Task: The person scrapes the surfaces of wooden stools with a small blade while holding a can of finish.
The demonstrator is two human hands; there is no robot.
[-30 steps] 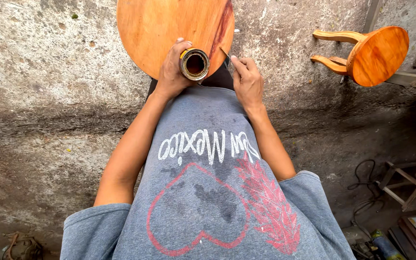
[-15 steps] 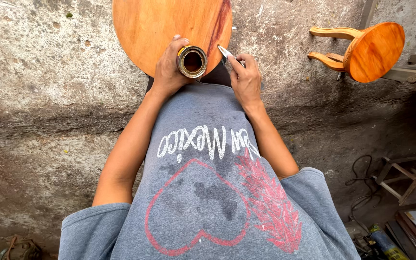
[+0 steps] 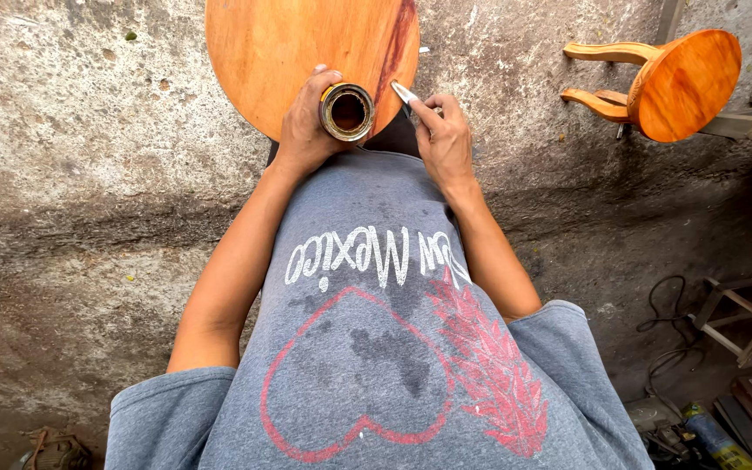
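Here the left hand [image 3: 305, 130] wraps a small open round metal tin [image 3: 347, 111] of dark brown liquid, held over the near edge of the round orange wooden stool seat [image 3: 306, 48]. Right hand [image 3: 444, 139] pinches a thin pale-handled brush [image 3: 406, 93] w/ fingers closed, just right of the tin. Step looks like loading the brush; next calls for dipping, tin kept level. Another orange stool [image 3: 676, 83] lies far right.

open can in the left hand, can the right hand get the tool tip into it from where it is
Probably yes. The right hand holds a thin tool just beside the open can, which the left hand holds mouth up above the round wooden seat. Nothing lies between tip and rim.
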